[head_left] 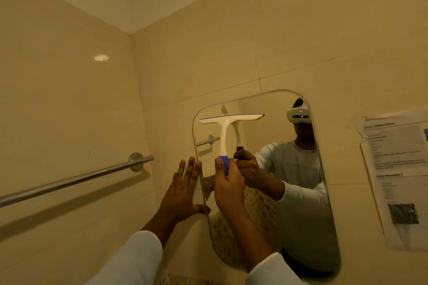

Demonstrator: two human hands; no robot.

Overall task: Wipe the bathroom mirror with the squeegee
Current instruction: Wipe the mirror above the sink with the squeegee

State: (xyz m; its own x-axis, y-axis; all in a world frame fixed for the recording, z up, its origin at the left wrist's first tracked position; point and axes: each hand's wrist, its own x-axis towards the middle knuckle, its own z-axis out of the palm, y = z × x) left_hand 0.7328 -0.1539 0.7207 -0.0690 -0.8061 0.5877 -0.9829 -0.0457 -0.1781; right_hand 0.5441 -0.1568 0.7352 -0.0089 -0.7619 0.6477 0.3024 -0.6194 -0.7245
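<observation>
Grips the squeegee point(228, 132) by the blue end of its handle with the right hand point(228, 188), fingers point(234, 170) curled tight round it, thumb laid up along the grip. Holds the tool upright before the mirror point(261, 136), white stem rising from the fist to a wide blade in the glass's upper left part. Keeps that blade roughly level, right end a little higher, dark rubber strip along the top edge. Seems to meet the glass there, since the reflected stem joins the same blade, though contact cannot be told for sure. Presses the left hand point(183, 192) flat on the tiled wall point(171, 122) at the mirror's left edge, fingers straight, close together and pointing up, tips lapping over the rim, thumb spread low against the edge. Wears white sleeves point(136, 259) on both arms. Doubled in the glass: the gripping hand, a pale top, a white headset point(298, 115). Off to the left, a chrome towel rail point(76, 179) on the side wall; right of the mirror, a printed sheet point(396, 176) stuck to the tiles, text too blurred to read.
</observation>
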